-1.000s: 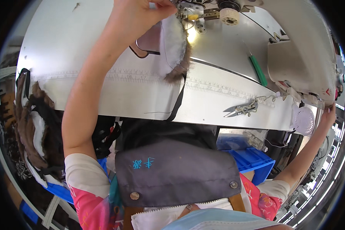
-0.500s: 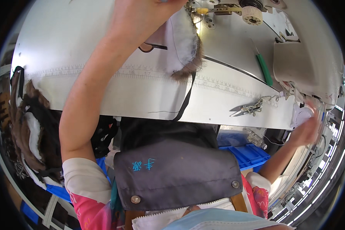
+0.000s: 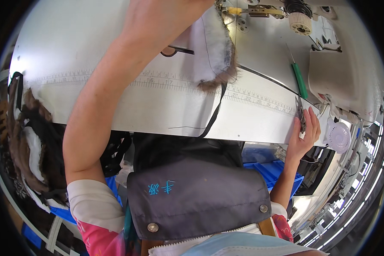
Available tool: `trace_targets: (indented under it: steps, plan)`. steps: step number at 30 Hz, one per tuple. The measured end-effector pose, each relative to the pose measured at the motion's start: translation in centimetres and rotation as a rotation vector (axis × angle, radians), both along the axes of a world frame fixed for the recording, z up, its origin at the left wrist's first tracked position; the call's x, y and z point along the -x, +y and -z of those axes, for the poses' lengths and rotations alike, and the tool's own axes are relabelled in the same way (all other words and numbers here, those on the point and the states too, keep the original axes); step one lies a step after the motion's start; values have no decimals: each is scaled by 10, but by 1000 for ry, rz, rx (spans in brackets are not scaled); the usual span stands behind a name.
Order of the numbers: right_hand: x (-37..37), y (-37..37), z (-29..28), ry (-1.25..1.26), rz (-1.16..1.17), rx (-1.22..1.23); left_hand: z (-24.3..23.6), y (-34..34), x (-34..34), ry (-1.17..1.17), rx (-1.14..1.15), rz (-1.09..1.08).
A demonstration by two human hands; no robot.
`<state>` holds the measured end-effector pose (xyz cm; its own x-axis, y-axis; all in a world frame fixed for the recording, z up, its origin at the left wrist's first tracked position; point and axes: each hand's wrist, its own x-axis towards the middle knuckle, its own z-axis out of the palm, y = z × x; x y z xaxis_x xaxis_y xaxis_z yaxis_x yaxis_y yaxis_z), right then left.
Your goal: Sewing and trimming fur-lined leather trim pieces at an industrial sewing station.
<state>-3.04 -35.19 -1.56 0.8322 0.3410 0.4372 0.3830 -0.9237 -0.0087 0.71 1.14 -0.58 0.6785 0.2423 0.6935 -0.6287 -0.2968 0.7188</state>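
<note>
The thumb and fingers of the right hand (image 3: 305,135) are closed around a small pair of metal thread snips (image 3: 302,116), over the front right part of the table (image 3: 260,123), with the blades pointing away from the person. The left hand (image 3: 170,19) reaches up past the upper edge of the picture, so I cannot tell whether its fingers pinch, press or stand apart.

Just beside the left hand lies the fur piece (image 3: 211,51), white on its face and brown along its right and lower edge, its upper end next to the metal foot parts (image 3: 231,10) of the sewing machine (image 3: 343,81). A fine thread runs down the white face. A black strap (image 3: 217,112) extends from the fur piece's lower end to the front edge of the table, with a loose thread (image 3: 187,127) to its left. The left wrist and forearm cover part of the table and its printed ruler scale (image 3: 158,80).

Near the blade tips, a green-handled pointed tool (image 3: 300,81) lies between the snips and the machine's body. A pale round grille (image 3: 339,137) sits right of the right hand. Below the table's edge is a blue bin (image 3: 264,170); at far left hangs a heap of brown and white fur pieces (image 3: 19,141).
</note>
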Motion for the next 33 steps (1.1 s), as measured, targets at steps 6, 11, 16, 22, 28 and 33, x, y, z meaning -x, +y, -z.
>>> trace_targets:
  steps: [6,11,16,22,28,33]
  plan:
    - [-7,45,-4,147,-242,-155,2,0,1,664,-373,-343]
    - [-36,100,-5,242,-477,-284,-21,-12,-2,494,-522,-356]
    - [-62,166,-11,822,-308,-1126,-13,-6,-1,399,-146,-69]
    - [-92,200,3,918,-399,-1236,-24,-13,2,546,-271,-197]
    - [-98,207,8,918,-448,-1238,-19,-13,0,595,-161,-164]
    - [-97,209,10,885,-447,-1244,-19,-17,-1,614,-96,-180]
